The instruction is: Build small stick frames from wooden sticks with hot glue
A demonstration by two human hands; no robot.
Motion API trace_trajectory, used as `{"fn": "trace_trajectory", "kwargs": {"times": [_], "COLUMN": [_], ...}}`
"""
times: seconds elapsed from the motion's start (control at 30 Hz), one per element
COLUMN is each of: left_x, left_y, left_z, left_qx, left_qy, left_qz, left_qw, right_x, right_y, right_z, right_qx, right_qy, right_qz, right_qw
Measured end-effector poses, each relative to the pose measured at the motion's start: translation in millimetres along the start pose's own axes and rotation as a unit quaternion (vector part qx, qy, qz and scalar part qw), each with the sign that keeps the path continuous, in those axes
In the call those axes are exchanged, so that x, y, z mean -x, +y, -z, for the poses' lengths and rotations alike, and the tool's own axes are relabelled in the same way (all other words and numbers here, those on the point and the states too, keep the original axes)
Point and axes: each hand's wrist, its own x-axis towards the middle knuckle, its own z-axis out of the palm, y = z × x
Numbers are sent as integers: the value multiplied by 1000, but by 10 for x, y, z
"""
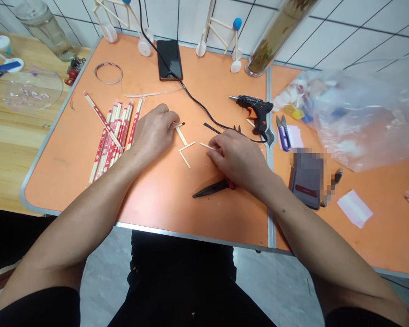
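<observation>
My left hand [158, 128] has its thumb and fingers pinched at a short, dark-tipped stick [180, 125]. Just below it, another short wooden stick [181, 136] slants toward two more pieces, one wooden stick [187, 146] meeting a second stick [185, 159] at an angle on the table. Between the fingertips of my right hand [236, 152] a short wooden stick [206, 146] points left, its other end hidden. Needle-nose pliers [211, 187] lie below that hand, their handles mostly covered. A thin black strip [211, 128] lies just above it.
Paper-wrapped chopsticks [113, 136] lie at left. A black glue gun [255, 110] with its cable, a phone [169, 60] and wheeled stick frames [225, 38] stand or lie toward the back. Thread snips [284, 132], a power bank [306, 177] and a plastic bag [364, 113] are at right.
</observation>
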Motion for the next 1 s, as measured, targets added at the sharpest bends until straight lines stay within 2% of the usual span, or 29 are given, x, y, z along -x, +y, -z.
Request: {"fn": "trace_trajectory", "kwargs": {"times": [0.13,0.3,0.43,0.63,0.73,1.0], "left_x": [16,81,111,99,113,158], "left_y": [32,192,274,308,343,437], "left_z": [19,14,26,138,157,76], "left_qx": [0,34,69,88,99,175], "left_qy": [22,35,18,41,32,1], "left_qz": [-22,-65,-95,-78,-73,-47], "left_qw": [1000,997,993,992,992,983], "right_x": [41,70,66,51,53,42], "right_y": [-90,-71,-79,-90,-102,-128], "right_z": [-72,-117,-96,-87,-69,-13], "right_qx": [100,163,162,189,190,99], "right_qy": [-43,-28,-43,-48,-57,-49], "right_qz": [-27,-17,-8,21,34,34], "right_qw": [994,986,986,981,979,993]}}
